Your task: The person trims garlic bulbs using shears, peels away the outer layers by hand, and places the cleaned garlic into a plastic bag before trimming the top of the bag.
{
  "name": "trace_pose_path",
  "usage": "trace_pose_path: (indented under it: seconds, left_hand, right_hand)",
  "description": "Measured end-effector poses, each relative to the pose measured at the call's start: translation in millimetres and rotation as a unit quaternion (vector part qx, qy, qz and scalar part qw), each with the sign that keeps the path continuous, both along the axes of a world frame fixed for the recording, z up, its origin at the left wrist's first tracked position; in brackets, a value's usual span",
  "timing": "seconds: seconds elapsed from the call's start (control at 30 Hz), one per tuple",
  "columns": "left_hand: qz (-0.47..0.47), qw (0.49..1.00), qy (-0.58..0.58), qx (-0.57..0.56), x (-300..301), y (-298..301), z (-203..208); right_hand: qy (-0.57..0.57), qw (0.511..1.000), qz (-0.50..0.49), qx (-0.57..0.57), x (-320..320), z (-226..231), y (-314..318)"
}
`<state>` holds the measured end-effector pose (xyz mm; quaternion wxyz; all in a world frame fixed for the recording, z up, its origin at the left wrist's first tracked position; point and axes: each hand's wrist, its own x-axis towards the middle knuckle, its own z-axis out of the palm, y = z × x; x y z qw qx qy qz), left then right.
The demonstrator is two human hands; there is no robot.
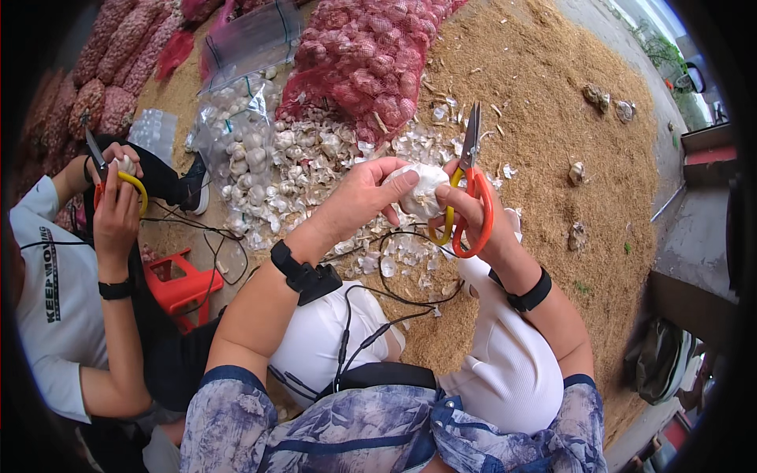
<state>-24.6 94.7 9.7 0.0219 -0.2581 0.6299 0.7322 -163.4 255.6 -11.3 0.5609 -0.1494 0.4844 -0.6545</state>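
A white garlic bulb (424, 189) is pinched between the fingers and thumb of my left hand (359, 197), held up in front of me. My right hand (475, 211) has hold of a pair of scissors (471, 150) with one red-orange and one yellow handle loop. The blades point up and away, past the bulb, and look nearly closed. My right fingers come up against the bulb's right side. Below the hands, loose garlic bulbs and peeled papery skins (296, 158) lie heaped on the ground.
A pink mesh sack of garlic (363, 55) lies ahead, beside a clear plastic bag of bulbs (244, 150). Husk-like litter (544, 102) covers the ground. Black cables (378, 315) cross my lap. At left, a co-worker's hands (118, 189) hold garlic and scissors near a red stool (181, 288).
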Motion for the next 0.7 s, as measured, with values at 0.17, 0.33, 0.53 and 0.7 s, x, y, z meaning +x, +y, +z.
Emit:
trace_pose_path:
  seconds: [0.17, 0.33, 0.53, 0.7]
  left_hand:
    - [0.071, 0.995, 0.052, 0.052, 1, 0, -13]
    - [0.129, 0.991, 0.044, 0.002, 0, -2, -12]
    - [0.054, 0.996, -0.047, 0.057, 0, -4, -14]
    - [-0.033, 0.929, -0.058, -0.364, 14, -9, -49]
  right_hand:
    - [-0.122, 0.99, -0.06, -0.03, 3, -10, -8]
    - [-0.176, 0.984, -0.007, -0.026, 1, -3, -5]
    - [-0.157, 0.986, 0.002, -0.058, 0, -16, -1]
    - [-0.135, 0.987, 0.014, -0.091, -4, 4, -2]
